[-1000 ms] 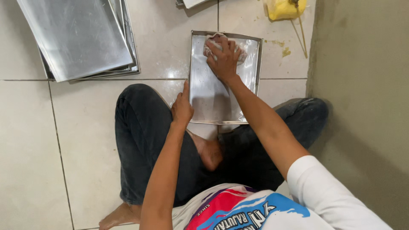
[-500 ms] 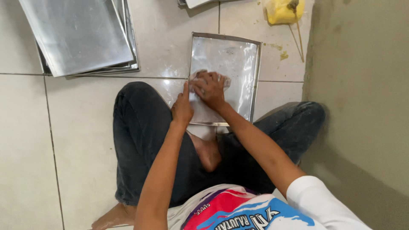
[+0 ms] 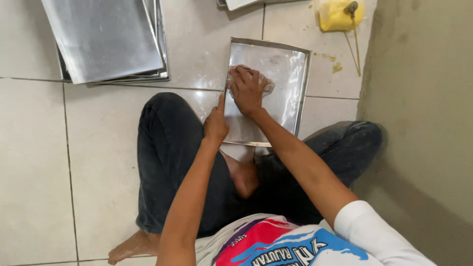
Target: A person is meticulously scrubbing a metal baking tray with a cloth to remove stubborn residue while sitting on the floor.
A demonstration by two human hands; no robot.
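A shiny rectangular metal baking tray (image 3: 288, 74) lies on the tiled floor in front of my crossed legs. My right hand (image 3: 246, 91) presses a crumpled, pale, translucent wad (image 3: 266, 83) against the tray's left half, fingers curled over it. My left hand (image 3: 216, 123) grips the tray's near left edge, index finger stretched along the rim. The wad is mostly hidden under my right hand.
A stack of several similar metal trays (image 3: 106, 37) rests on the floor at upper left. A yellow lump with a thin stick (image 3: 340, 15) sits at upper right beside a plain wall (image 3: 423, 98). Another tray's corner (image 3: 241, 4) shows at the top edge.
My right hand slid from the tray's far end toward its near left, then back up to the middle left. My left hand has stayed on the near edge.
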